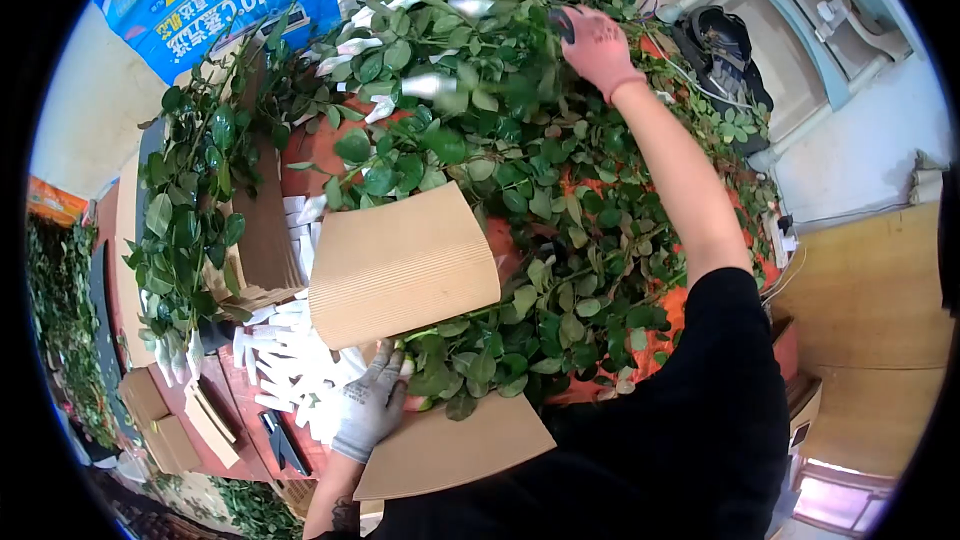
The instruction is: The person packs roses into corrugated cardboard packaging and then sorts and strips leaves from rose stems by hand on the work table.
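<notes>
My right hand [600, 50], in a pink glove with dark fingertips, is at the far side of the leafy pile. Its fingers are curled around a rose stem [530, 85] whose leaves are smeared by motion; the grip itself is partly hidden. A blurred white-sleeved rose head [428, 87] lies to the left of those leaves. Near me, my left hand [370, 405] wears a grey glove. Its fingers lie stretched out by the green stems and leaves between a folded corrugated cardboard sheet [405, 265] and a lower cardboard sheet [455, 450].
Many loose white sleeves [290, 355] lie beside my left hand. More leafy stems [190, 210] rest on stacked cardboard at left. A black stapler-like tool [284, 442] is at the table's near edge. A dark bag [715, 55] and white chair [790, 40] stand right.
</notes>
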Demonstrator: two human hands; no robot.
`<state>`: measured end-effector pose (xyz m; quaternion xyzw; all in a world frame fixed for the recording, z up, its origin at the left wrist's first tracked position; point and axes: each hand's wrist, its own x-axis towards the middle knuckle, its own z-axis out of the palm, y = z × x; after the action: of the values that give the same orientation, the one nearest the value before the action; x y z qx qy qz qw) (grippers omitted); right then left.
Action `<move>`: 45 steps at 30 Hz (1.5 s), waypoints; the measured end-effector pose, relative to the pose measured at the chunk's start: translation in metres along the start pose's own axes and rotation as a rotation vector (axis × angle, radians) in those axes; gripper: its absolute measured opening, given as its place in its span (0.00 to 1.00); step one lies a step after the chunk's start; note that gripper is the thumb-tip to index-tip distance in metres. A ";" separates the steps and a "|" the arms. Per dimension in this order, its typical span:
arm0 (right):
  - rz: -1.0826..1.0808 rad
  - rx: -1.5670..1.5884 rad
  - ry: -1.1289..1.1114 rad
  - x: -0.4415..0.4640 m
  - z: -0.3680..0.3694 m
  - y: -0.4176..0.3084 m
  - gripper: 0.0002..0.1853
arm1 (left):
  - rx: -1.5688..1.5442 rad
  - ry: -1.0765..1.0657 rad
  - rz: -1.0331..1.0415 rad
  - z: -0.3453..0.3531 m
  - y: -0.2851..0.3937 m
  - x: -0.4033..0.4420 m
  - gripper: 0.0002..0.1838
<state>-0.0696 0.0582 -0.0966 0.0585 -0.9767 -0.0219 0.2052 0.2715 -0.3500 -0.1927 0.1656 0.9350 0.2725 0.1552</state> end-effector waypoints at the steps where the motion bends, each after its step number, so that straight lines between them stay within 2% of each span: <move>1: 0.011 0.074 0.015 -0.002 0.006 0.002 0.18 | 0.022 0.033 0.051 0.002 -0.004 0.001 0.23; 2: 0.026 0.149 0.029 -0.005 0.018 0.008 0.17 | 0.047 0.063 0.105 0.004 -0.006 0.002 0.23; 6: 0.111 0.259 0.054 0.012 0.043 0.012 0.16 | 0.052 0.033 0.078 -0.001 -0.004 0.001 0.23; 9: 0.043 0.244 0.016 0.029 0.043 -0.024 0.16 | 0.046 0.007 0.064 -0.003 0.000 0.003 0.23; 10: -0.039 0.233 0.023 0.037 0.055 -0.033 0.17 | 0.059 0.013 0.068 -0.001 -0.002 0.002 0.23; 12: -0.022 0.066 -0.138 0.050 0.076 -0.056 0.18 | 0.090 0.062 0.111 0.003 -0.005 0.002 0.23; 13: -0.010 0.065 -0.235 0.051 0.080 -0.062 0.17 | 0.102 0.009 0.043 -0.003 0.003 0.003 0.22; 14: -0.062 -0.008 -0.200 0.051 0.100 -0.062 0.15 | 0.116 -0.001 0.075 -0.003 0.003 0.005 0.22; 15: -0.112 -0.059 -0.209 0.043 0.101 -0.064 0.14 | 0.086 0.013 0.061 -0.001 0.003 0.002 0.23; 16: -0.142 -0.066 -0.115 0.034 0.105 -0.062 0.12 | 0.054 0.032 0.038 0.000 0.001 0.001 0.24; 18: -0.066 -0.006 -0.123 0.018 0.053 -0.061 0.11 | 0.032 0.031 0.035 0.002 -0.001 0.000 0.24; 19: 0.007 0.012 -0.037 0.010 0.034 -0.050 0.10 | 0.032 0.030 0.052 0.001 -0.002 0.000 0.24; 20: 0.006 0.095 0.157 0.006 0.026 -0.024 0.13 | 0.027 0.031 0.074 0.001 -0.002 0.001 0.25; 21: -0.005 0.147 0.257 -0.002 -0.006 0.002 0.17 | 0.049 -0.014 0.045 -0.005 0.000 0.001 0.25; 22: 0.138 0.096 0.332 -0.009 -0.035 0.037 0.19 | 0.044 -0.012 0.038 -0.004 0.001 0.002 0.25; 23: 0.278 0.242 0.266 -0.011 -0.069 0.084 0.19 | 0.054 -0.001 0.062 -0.004 -0.001 0.002 0.24; 24: 0.260 -0.003 0.488 -0.019 -0.110 0.124 0.16 | 0.067 0.009 0.088 -0.003 -0.003 0.002 0.23; 26: 0.383 0.460 0.875 -0.032 -0.185 0.224 0.13 | 0.060 0.030 0.100 -0.002 -0.006 0.001 0.23; 27: 0.472 0.357 1.067 -0.050 -0.226 0.246 0.16 | 0.077 0.049 0.116 0.001 -0.009 -0.001 0.23; 28: 0.417 0.793 1.274 -0.059 -0.250 0.290 0.16 | 0.095 0.074 0.130 0.002 -0.010 -0.001 0.23; 30: 0.395 0.823 1.409 -0.091 -0.304 0.289 0.13 | 0.061 0.079 0.140 0.000 -0.008 0.002 0.23; 32: 0.394 0.913 1.400 -0.105 -0.335 0.233 0.12 | 0.042 0.067 0.124 0.001 -0.009 0.000 0.23; 33: 0.230 0.874 1.317 -0.108 -0.331 0.236 0.08 | 0.056 0.085 0.149 0.003 -0.012 0.001 0.22; 34: 0.223 0.819 1.193 -0.108 -0.308 0.236 0.08 | 0.075 0.098 0.170 0.003 -0.013 -0.001 0.22; 36: 0.458 0.555 0.714 -0.112 -0.247 0.168 0.14 | 0.069 0.071 0.156 0.001 -0.012 -0.002 0.23; 37: 0.501 0.390 0.470 -0.113 -0.216 0.134 0.18 | 0.078 0.094 0.180 0.001 -0.012 -0.002 0.23; 38: 0.386 0.319 0.360 -0.111 -0.179 0.142 0.19 | 0.083 0.123 0.206 0.001 -0.013 -0.003 0.23; 40: 0.317 0.205 0.271 -0.111 -0.150 0.143 0.18 | 0.072 0.110 0.182 0.003 -0.013 -0.005 0.23; 41: 0.447 0.262 0.217 -0.111 -0.158 0.138 0.17 | 0.073 0.103 0.179 0.005 -0.014 -0.005 0.23; 42: 0.513 0.248 0.309 -0.114 -0.170 0.139 0.16 | 0.077 0.094 0.177 0.005 -0.015 -0.006 0.23; 44: 0.505 0.027 0.510 -0.105 -0.209 0.194 0.16 | 0.078 0.102 0.173 0.003 -0.017 -0.008 0.23; 45: 0.678 0.231 0.753 -0.106 -0.247 0.194 0.16 | 0.065 0.105 0.173 0.005 -0.017 -0.009 0.23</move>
<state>0.1059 0.2589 0.1004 -0.2350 -0.7953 0.1763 0.5302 0.2774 -0.3645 -0.2045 0.2361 0.9324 0.2627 0.0764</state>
